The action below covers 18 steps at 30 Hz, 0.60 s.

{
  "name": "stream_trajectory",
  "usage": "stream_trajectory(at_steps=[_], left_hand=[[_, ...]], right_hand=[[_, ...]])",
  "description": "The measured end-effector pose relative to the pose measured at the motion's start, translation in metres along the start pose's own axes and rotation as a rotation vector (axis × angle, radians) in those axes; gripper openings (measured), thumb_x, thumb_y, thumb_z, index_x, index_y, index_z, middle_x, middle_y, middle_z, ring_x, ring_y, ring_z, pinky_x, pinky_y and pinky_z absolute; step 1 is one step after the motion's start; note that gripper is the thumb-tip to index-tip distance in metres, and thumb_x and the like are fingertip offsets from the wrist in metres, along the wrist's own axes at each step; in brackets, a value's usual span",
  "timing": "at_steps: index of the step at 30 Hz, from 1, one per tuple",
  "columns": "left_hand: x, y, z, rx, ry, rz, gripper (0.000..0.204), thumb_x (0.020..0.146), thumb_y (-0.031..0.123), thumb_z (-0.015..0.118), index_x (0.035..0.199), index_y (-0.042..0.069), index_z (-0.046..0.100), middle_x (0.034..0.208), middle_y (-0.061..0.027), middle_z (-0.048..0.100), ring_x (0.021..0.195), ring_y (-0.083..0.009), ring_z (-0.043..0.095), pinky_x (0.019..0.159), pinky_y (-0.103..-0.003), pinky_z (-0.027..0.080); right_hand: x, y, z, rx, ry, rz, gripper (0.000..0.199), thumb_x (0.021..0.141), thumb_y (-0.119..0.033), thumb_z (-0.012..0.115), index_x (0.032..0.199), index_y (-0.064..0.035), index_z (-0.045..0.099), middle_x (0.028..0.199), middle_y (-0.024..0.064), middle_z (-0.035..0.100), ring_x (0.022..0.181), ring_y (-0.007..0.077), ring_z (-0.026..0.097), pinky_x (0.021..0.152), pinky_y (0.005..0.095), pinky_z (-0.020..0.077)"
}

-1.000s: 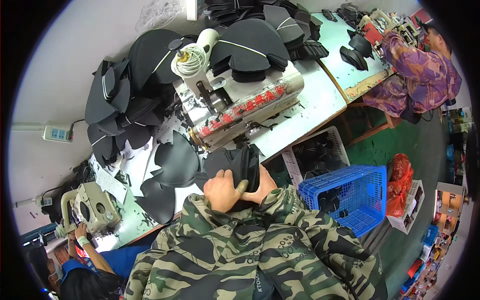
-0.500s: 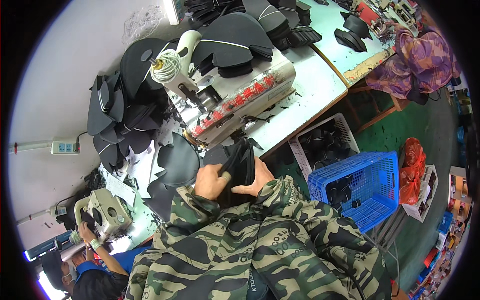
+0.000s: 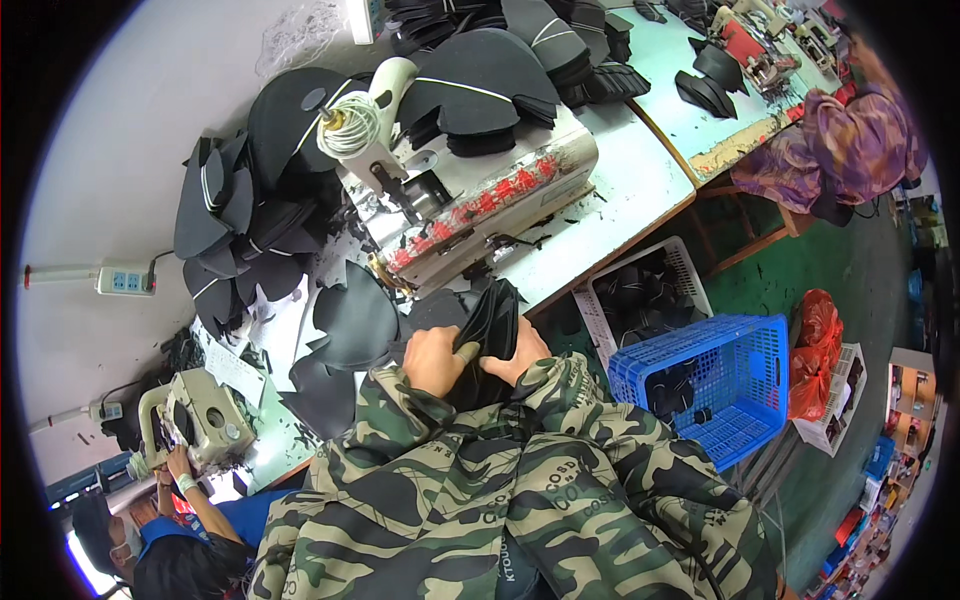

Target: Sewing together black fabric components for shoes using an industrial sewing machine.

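Between my hands, close to my body, is a bundle of black sheet pieces (image 3: 490,335), standing on edge and partly fanned. My left hand (image 3: 436,361) grips its left side with the fingers curled round. My right hand (image 3: 519,354) holds the right side, thumb pressed toward the middle. Just beyond them stands a white sewing machine (image 3: 490,220) with red marks along its front and a cone of pale thread (image 3: 348,126) on top. Flat black cut pieces (image 3: 355,318) with notched edges lie left of my hands.
Tied stacks of black pieces (image 3: 480,80) sit on and behind the machine. To my right are a blue crate (image 3: 700,385) and a white basket (image 3: 690,265), both with black pieces inside. A co-worker (image 3: 150,545) works at another machine (image 3: 205,425) on the left.
My hands have closed in on the bundle, and its top now leans and folds more to the right. The view has shifted slightly. The co-worker's hands have moved lower at their machine.
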<state>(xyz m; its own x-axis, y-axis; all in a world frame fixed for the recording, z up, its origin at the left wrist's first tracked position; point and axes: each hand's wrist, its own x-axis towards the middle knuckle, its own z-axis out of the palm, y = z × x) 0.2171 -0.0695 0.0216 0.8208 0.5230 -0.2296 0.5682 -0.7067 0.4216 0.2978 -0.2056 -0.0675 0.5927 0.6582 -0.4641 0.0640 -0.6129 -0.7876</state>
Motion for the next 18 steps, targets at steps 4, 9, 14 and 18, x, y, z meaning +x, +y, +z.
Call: stream_trajectory(at_steps=[4,9,14,18], left_hand=[[-0.001,0.003,0.023,0.128,-0.093,0.004,0.027,0.064,0.021,0.062,0.088,0.008,0.063,0.074,-0.0156,0.063,0.074,-0.0331,0.061,0.067,-0.045,0.047],[-0.005,-0.026,0.003,-0.41,0.148,0.094,0.033,0.06,0.014,0.062,0.092,0.007,0.062,0.077,-0.02,0.061,0.076,-0.0364,0.059,0.069,-0.04,0.048],[-0.085,-0.147,-0.128,-0.83,0.487,-0.311,0.037,0.069,0.002,0.058,0.105,-0.006,0.056,0.094,-0.0095,0.063,0.082,-0.0185,0.06,0.076,-0.031,0.047],[-0.177,-0.335,-0.054,-0.499,0.636,-0.552,0.04,0.069,0.006,0.061,0.107,-0.005,0.056,0.092,-0.0166,0.063,0.084,-0.0234,0.06,0.079,-0.031,0.045]], right_hand=[[0.001,0.01,0.005,0.099,0.066,-0.118,0.091,0.057,-0.033,0.073,0.129,0.0016,0.03,0.115,0.0259,0.047,0.109,0.0403,0.046,0.094,0.0428,0.0382],[0.009,0.032,0.005,0.226,0.076,-0.16,0.083,0.06,-0.033,0.08,0.121,0.0037,0.039,0.111,0.0191,0.055,0.102,0.03,0.055,0.089,0.0368,0.0424],[0.009,0.03,-0.002,0.466,0.017,-0.16,0.068,0.068,-0.02,0.077,0.12,0.0034,0.04,0.11,0.0149,0.056,0.097,0.0231,0.056,0.084,0.0343,0.0457],[0.013,0.016,-0.004,0.372,-0.056,-0.136,0.07,0.068,-0.02,0.077,0.122,0.0028,0.039,0.111,0.0147,0.055,0.097,0.0228,0.055,0.084,0.034,0.0459]])
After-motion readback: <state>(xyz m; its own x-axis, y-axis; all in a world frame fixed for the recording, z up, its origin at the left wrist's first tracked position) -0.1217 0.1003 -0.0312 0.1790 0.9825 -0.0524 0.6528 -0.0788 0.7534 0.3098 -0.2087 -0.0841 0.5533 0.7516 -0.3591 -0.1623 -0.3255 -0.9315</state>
